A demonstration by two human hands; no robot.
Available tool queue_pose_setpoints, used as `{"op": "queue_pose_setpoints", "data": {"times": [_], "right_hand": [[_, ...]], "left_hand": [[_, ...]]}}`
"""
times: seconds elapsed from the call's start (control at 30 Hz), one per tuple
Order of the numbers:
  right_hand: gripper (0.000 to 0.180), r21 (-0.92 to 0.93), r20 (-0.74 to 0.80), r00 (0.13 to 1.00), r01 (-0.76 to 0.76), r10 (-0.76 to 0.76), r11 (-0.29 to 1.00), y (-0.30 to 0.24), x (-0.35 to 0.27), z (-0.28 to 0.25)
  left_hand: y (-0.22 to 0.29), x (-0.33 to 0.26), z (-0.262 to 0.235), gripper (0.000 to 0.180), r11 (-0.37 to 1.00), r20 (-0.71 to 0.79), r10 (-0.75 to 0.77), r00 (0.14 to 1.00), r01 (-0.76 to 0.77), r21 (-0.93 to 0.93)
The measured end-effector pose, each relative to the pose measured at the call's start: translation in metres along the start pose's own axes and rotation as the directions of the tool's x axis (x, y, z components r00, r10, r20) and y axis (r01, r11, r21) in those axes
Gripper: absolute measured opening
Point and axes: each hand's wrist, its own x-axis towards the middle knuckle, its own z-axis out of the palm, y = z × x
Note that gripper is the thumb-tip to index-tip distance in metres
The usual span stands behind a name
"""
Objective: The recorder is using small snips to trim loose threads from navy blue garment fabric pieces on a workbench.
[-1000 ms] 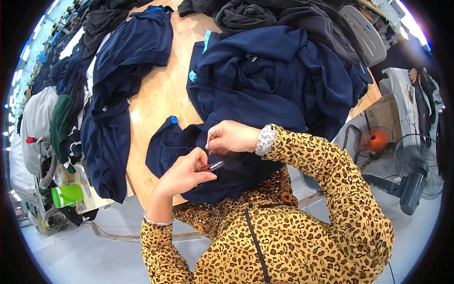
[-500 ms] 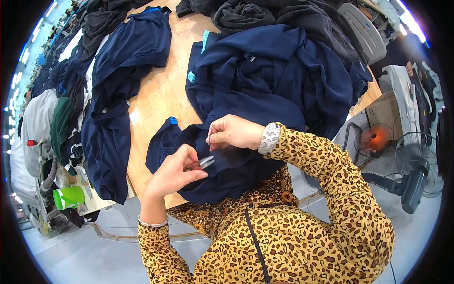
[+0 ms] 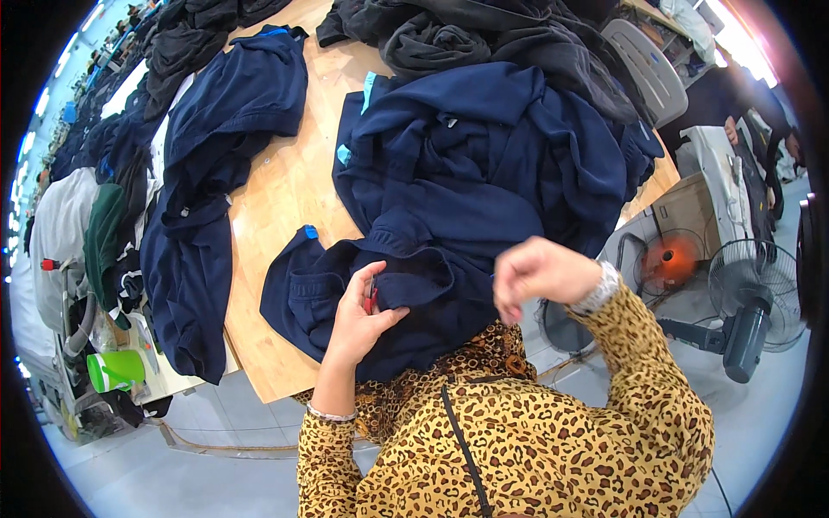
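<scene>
I see a pale wooden table (image 3: 285,198) running up the middle, its near corner jutting over a grey floor (image 3: 173,466). Off its right edge stand a black fan (image 3: 751,302), a smaller fan with an orange hub (image 3: 669,259), and a grey chair (image 3: 648,60) at the far right corner. Bright daylight floods the top right (too glaring to make out windows).

Surface: wooden table (image 3: 289,186), pale, bare down its middle.
Centre right: heap of navy garments (image 3: 484,164).
Left edge: navy garment (image 3: 216,173) draped over the side.
Far end: dark grey clothes (image 3: 484,39) piled.
Near edge: navy garment (image 3: 345,302), partly hanging off.
</scene>
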Motion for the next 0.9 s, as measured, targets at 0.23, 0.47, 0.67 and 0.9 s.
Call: {"op": "queue_pose_setpoints", "data": {"times": [0.23,0.47,0.67,0.9], "right_hand": [[0.016,-0.844,-0.158,0.959,-0.255,0.235,0.473,0.073,-0.050,0.026],[0.022,-0.951,-0.067,0.694,0.173,-0.717,0.257,0.066,0.042,0.059],[0.026,-0.981,0.160,0.642,0.187,-0.750,-0.050,0.061,0.083,0.055],[0.011,-0.959,-0.044,0.753,0.153,-0.656,0.240,0.053,0.087,0.059]], "left_hand": [[-0.001,-0.006,0.000,0.069,0.993,0.023,0.087,0.996,-0.085,-0.078],[-0.009,-0.014,0.004,0.067,0.979,0.004,0.163,0.987,-0.161,-0.121],[-0.008,-0.016,0.006,0.066,0.991,-0.066,0.123,0.990,-0.125,-0.041],[-0.014,-0.014,0.006,0.065,0.980,-0.095,0.071,0.993,-0.087,-0.178]]}}
